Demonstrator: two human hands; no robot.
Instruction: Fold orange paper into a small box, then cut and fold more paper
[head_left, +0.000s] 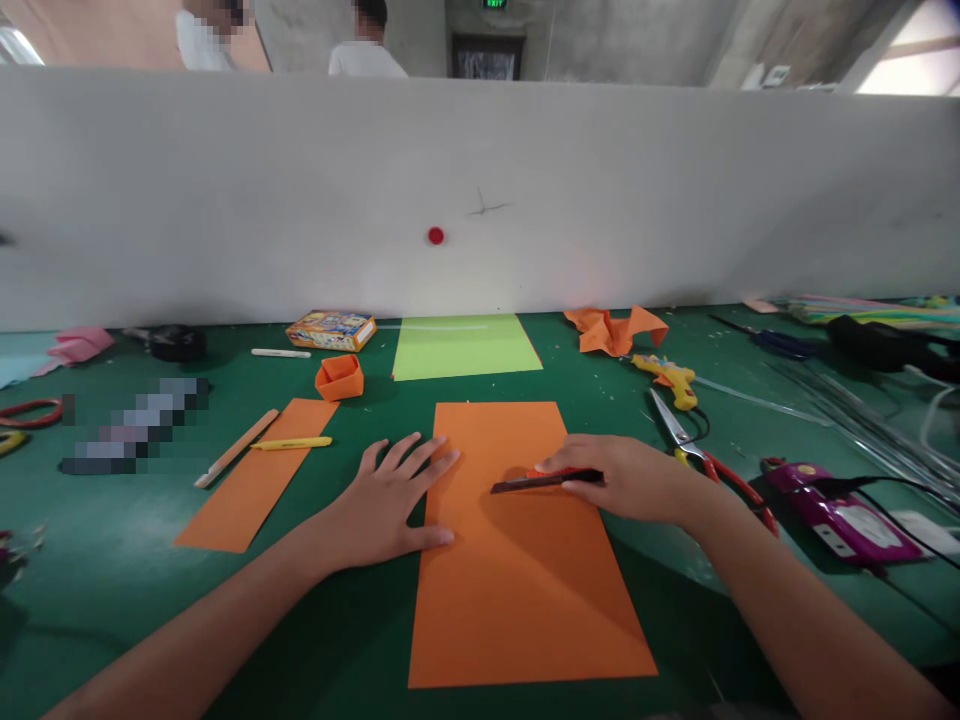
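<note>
A sheet of orange paper [517, 600] lies flat before me on the green table. My left hand [390, 505] rests flat with fingers spread, its fingertips and thumb on the sheet's left edge. Above the sheet's right half, my right hand [619, 475] is closed around a narrow dark tool with a red part, which looks like a utility knife [525, 483]. Its slim end points left over the paper; whether it touches the sheet I cannot tell. To the left, an orange paper strip [240, 490] lies beneath a yellow pen [300, 443] and a wooden stick [238, 448].
Behind the sheet are a folded orange paper box [340, 377], a printed carton [331, 330], green paper [465, 347] and crumpled orange paper [616, 330]. On the right lie a yellow glue gun [667, 378], scissors [705, 455] and a purple corded device [840, 510]. A white partition [300, 200] borders the table.
</note>
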